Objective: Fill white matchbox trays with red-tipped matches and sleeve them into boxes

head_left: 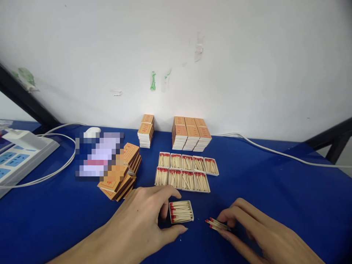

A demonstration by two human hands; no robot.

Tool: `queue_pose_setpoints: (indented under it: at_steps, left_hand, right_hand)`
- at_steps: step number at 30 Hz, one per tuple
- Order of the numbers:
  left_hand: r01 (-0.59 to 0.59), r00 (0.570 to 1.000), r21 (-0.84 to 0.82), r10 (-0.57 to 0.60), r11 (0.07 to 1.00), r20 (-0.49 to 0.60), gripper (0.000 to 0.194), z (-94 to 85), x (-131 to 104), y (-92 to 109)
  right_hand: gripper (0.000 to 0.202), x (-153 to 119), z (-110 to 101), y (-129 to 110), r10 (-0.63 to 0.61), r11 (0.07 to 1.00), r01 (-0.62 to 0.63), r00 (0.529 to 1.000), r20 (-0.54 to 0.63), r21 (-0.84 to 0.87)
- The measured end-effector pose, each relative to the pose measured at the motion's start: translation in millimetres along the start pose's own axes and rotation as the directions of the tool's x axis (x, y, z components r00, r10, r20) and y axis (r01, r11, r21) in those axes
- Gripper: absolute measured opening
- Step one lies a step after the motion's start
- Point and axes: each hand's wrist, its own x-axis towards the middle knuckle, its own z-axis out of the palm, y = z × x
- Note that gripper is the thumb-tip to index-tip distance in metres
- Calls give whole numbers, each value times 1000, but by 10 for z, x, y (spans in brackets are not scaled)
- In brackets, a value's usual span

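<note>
A small white matchbox tray (181, 212) filled with red-tipped matches lies on the blue table. My left hand (145, 216) curves around its left end, thumb and forefinger spread apart, without visibly gripping it. To the right of that tray, my right hand (247, 227) pinches a few matches (217, 224) low over the table, red heads pointing left. Behind both hands, several more filled trays (183, 179) stand in two rows, their match heads toward the wall. Flat orange matchbox sleeves (112, 179) are piled to the left, partly behind my left hand.
Closed matchboxes form a small stack (145, 130) and a larger block (191, 132) near the white wall (247, 73). A blurred-out phone-like object (100, 154), a white power strip (24, 157) and a looping cable (73, 154) lie left. Another white cable (264, 150) runs right.
</note>
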Motion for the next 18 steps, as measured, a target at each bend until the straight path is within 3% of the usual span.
queue_pose_setpoints:
  at_steps: [3,6,13,18]
  left_hand:
    - [16,999,2,-16,1000,30,39,-4,9,2]
    - [11,999,-16,-10,1000,54,28,-9,13,4]
    - [39,997,-34,-36,999,72,28,-28,26,20]
    - [57,995,-39,-54,998,86,27,-48,14,45]
  right_hand:
    - [31,45,39,-52,-18,999,17,999,31,33]
    - [26,133,54,-98,-17,998,15,999,35,57]
    - [22,362,5,-161,178,968,-209,961,211,136]
    - [20,363,4,-144,160,974,-188,966,201,129]
